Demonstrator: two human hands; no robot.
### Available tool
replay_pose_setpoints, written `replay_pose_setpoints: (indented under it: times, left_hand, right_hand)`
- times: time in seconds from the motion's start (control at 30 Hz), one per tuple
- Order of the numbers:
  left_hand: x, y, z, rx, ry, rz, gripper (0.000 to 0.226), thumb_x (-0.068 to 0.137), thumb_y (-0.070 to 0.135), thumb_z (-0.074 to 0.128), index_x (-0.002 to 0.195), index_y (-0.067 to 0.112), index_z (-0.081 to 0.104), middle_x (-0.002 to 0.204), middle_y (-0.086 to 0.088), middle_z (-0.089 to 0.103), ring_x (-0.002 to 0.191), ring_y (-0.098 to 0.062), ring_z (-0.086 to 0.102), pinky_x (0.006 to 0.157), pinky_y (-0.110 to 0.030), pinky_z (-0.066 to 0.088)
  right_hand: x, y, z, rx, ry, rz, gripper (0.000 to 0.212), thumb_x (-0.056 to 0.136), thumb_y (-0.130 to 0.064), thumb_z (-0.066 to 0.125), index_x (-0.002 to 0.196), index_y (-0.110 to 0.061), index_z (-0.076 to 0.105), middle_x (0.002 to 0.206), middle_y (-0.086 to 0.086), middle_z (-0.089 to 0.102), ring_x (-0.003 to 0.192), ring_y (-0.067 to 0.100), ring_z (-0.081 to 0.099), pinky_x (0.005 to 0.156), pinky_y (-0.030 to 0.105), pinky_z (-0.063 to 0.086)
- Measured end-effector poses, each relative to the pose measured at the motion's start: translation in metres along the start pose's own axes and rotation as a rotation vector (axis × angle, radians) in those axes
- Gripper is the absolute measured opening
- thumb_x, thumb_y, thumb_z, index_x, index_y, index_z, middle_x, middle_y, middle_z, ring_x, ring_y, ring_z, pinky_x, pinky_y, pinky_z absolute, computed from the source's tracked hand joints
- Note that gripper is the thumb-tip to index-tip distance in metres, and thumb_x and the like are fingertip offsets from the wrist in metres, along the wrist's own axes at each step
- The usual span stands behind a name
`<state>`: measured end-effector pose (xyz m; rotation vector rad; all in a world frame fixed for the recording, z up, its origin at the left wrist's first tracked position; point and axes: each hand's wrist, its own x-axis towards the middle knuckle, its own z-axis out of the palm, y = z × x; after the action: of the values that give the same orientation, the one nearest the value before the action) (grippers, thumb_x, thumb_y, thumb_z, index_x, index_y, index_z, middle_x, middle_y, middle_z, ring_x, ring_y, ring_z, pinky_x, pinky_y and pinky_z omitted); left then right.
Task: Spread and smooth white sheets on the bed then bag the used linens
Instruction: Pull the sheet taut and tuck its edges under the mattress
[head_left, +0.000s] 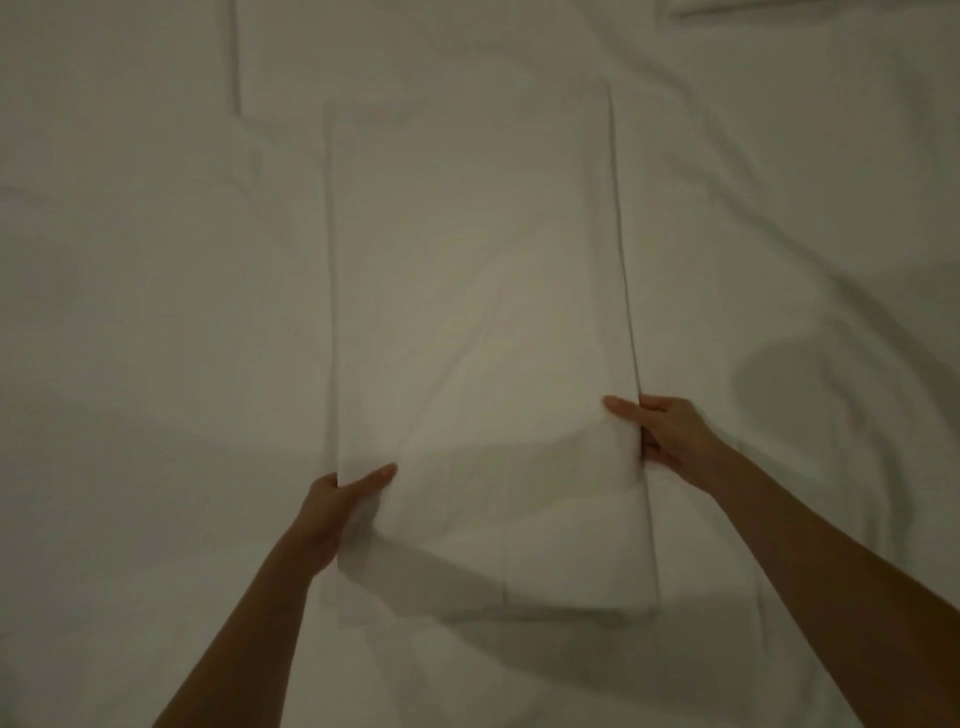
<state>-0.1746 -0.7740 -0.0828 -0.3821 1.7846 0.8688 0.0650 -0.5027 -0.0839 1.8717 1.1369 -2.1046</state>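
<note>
Dim, downward look at a bed (130, 312) already covered in rumpled white cloth. Lying on top, in the middle — a folded white sheet (478, 312), a long narrow panel with its long axis running straight away from the body, far end up the bed, near end at the hands.

Left hand (332, 514) clamped on the near left edge, thumb laid over the top face, other fingers hidden beneath the cloth. Right hand (670, 441) pinching the right edge a little farther up, thumb on top, fingers curled under the fold. Both closed on the same sheet, near end lifted slightly off the bed, a soft buckle sagging between the two grips.

Neither hand clearly nearer: one on each long side, sheet centred between them. Probably the unfolding step, with spreading barely begun and no bag or used linen in view. Next move likely to turn on that axis — folds seeming to open sideways, so a pull apart, left and right, rather than away. Risk: uneven grip heights skewing the panel as it opens.
</note>
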Motion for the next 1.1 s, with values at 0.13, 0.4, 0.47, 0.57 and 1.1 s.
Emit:
replay_pose_setpoints:
  times: [0.13, 0.4, 0.47, 0.57, 1.1]
  left_hand:
    - [-0.018, -0.033, 0.003, -0.001, 0.033, 0.033, 0.044, 0.072, 0.022, 0.082, 0.109, 0.003, 0.067, 0.101, -0.011, 0.072, 0.093, -0.028, 0.068, 0.081, -0.039, 0.055]
    - [-0.048, -0.052, -0.002, -0.05, -0.049, 0.062, 0.037, 0.078, 0.025, 0.075, 0.108, 0.006, 0.065, 0.101, -0.009, 0.072, 0.091, -0.028, 0.068, 0.063, -0.035, 0.056]
    - [-0.049, -0.057, -0.005, -0.063, -0.044, 0.062, 0.039, 0.078, 0.025, 0.075, 0.111, 0.005, 0.065, 0.103, -0.011, 0.073, 0.091, -0.03, 0.069, 0.06, -0.035, 0.057]
    - [-0.052, -0.072, -0.003, -0.026, -0.024, 0.032, 0.051, 0.072, 0.017, 0.079, 0.116, -0.003, 0.063, 0.103, -0.015, 0.071, 0.092, -0.03, 0.068, 0.072, -0.037, 0.057]
    - [-0.061, -0.097, 0.008, -0.241, -0.034, -0.006, 0.027, 0.083, 0.002, 0.07, 0.109, 0.004, 0.062, 0.104, -0.012, 0.069, 0.097, -0.026, 0.064, 0.06, -0.031, 0.059]
  right_hand:
    - [-0.025, 0.041, -0.005, 0.011, -0.031, 0.047, 0.014, 0.083, -0.017, 0.072, 0.094, -0.008, 0.07, 0.081, 0.005, 0.075, 0.068, 0.015, 0.07, 0.068, 0.028, 0.057]
    - [-0.055, 0.073, -0.01, -0.015, -0.127, 0.061, 0.019, 0.083, -0.014, 0.072, 0.097, -0.003, 0.067, 0.087, 0.007, 0.074, 0.078, 0.018, 0.07, 0.062, 0.025, 0.057]
    - [-0.06, 0.073, -0.013, -0.014, -0.13, 0.043, 0.019, 0.084, -0.014, 0.07, 0.099, -0.003, 0.067, 0.087, 0.006, 0.074, 0.076, 0.016, 0.07, 0.063, 0.025, 0.056]
    - [-0.069, 0.087, -0.014, -0.088, -0.143, 0.071, 0.024, 0.084, -0.015, 0.071, 0.107, -0.01, 0.066, 0.098, 0.004, 0.073, 0.082, 0.016, 0.069, 0.063, 0.026, 0.055]
    - [-0.109, 0.143, -0.016, 0.043, -0.166, 0.405, 0.041, 0.077, -0.025, 0.073, 0.106, 0.004, 0.064, 0.093, 0.02, 0.073, 0.079, 0.026, 0.073, 0.07, 0.033, 0.057]
